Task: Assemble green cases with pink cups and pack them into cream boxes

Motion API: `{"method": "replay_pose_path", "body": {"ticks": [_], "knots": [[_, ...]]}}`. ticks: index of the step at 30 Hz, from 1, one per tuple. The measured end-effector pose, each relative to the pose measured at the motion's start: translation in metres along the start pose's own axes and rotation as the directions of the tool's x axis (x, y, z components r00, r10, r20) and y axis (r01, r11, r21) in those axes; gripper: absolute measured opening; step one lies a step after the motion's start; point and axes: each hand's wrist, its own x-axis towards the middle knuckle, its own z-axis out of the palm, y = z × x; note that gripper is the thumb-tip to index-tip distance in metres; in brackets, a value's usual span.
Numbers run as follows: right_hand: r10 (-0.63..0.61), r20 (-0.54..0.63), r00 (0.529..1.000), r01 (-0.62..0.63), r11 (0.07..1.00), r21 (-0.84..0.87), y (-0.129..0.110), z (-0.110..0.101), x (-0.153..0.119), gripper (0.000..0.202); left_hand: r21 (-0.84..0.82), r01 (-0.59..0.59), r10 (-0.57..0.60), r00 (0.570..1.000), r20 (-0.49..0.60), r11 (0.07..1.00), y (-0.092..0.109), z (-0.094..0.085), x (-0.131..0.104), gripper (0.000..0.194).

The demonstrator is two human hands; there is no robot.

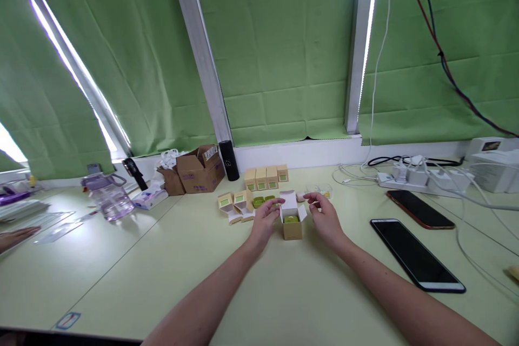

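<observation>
A small brown cardboard box (pixel 292 231) stands upright on the table between my hands, its lid and side flaps raised, showing white insides. Something yellow-green (pixel 290 219) sits inside it. My left hand (pixel 264 220) is at the box's left side, fingers stretched toward the raised lid; whether they touch it I cannot tell. On the other side, my right hand (pixel 325 218) is beside the right flap, fingers apart and slightly bent, holding nothing. Behind my left hand are green cases (pixel 258 202), partly hidden. Two opened small boxes (pixel 242 201) lie farther left.
Several small closed boxes (pixel 261 177) form a row at the back. Clear round containers (pixel 324 191) lie behind my right hand. Two phones (pixel 417 254) and a power strip (pixel 421 181) are right; a brown carton (pixel 200 170) and purple-lidded jug (pixel 107 197) left. Another person's hand (pixel 18 238) shows far left.
</observation>
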Motion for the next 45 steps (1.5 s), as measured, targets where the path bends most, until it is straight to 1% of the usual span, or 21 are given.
{"method": "replay_pose_path", "body": {"ticks": [8, 12, 16, 19, 24, 33, 40, 45], "knots": [[0.071, 0.053, 0.996, -0.073, 0.996, 0.044, 0.008, 0.002, 0.002, 0.029, -0.030, 0.002, -0.002, 1.000, 0.017, 1.000, -0.001, 0.002, 0.001, 0.035], [0.126, 0.053, 0.991, -0.130, 0.989, 0.077, 0.006, 0.003, 0.002, 0.031, -0.045, 0.016, -0.015, 0.999, 0.034, 0.999, 0.001, 0.004, 0.000, 0.037], [0.202, 0.066, 0.977, -0.210, 0.965, 0.157, 0.001, 0.003, 0.002, 0.033, -0.072, 0.032, -0.028, 0.998, 0.059, 0.997, 0.000, 0.005, -0.003, 0.044], [0.234, 0.079, 0.969, -0.245, 0.948, 0.202, -0.002, 0.004, 0.002, 0.036, -0.073, 0.035, -0.029, 0.997, 0.078, 0.997, -0.003, 0.004, -0.003, 0.046], [0.257, 0.101, 0.961, -0.274, 0.928, 0.253, -0.007, 0.004, 0.001, 0.040, -0.053, 0.026, -0.021, 0.995, 0.097, 0.998, -0.006, 0.003, -0.001, 0.047], [0.291, 0.168, 0.942, -0.330, 0.893, 0.307, -0.016, 0.004, -0.002, 0.046, -0.016, 0.001, 0.001, 0.996, 0.088, 1.000, -0.010, 0.004, 0.000, 0.045], [0.267, 0.206, 0.941, -0.325, 0.883, 0.339, -0.016, 0.005, -0.005, 0.043, 0.017, -0.011, 0.010, 0.997, 0.083, 1.000, -0.007, 0.006, 0.000, 0.042], [0.262, 0.251, 0.932, -0.333, 0.892, 0.306, -0.016, 0.008, -0.007, 0.047, 0.030, -0.027, 0.024, 0.995, 0.094, 0.999, -0.005, 0.006, -0.002, 0.039]]}}
